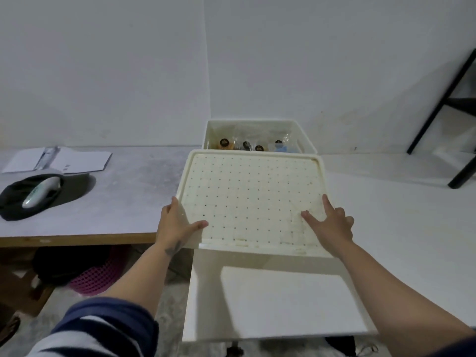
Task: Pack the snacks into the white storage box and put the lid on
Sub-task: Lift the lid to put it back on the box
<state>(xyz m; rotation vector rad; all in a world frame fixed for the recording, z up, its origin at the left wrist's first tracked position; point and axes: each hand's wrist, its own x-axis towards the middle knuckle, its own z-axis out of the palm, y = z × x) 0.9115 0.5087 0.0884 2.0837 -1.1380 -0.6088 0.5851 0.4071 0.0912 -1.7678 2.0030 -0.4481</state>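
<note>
Hands hold the lid (pixel 251 199) by its two near corners, both forearms reaching forward from the near edge of the scene. The left hand (pixel 175 222) grasps the near left corner, thumb lying on the top face and fingers curled under the rim. The right hand (pixel 331 222) grasps the near right corner, with forefinger and thumb spread on the top face; its other fingers curl over the right rim. A dark mark shows on the left wrist, and a striped sleeve (pixel 98 331) covers the upper arm.

Round dark labels sit on the snacks (pixel 247 145), but their writing is too small to read.

The lid is cream-white, rectangular, with a raised rim and a grid of small dark dots. It is held just on the near side of the white storage box (pixel 307 140), covering the box's near edge. The box stands at the far side of the white table (pixel 399 228), against the wall, open, with wrapped snacks inside.
</note>
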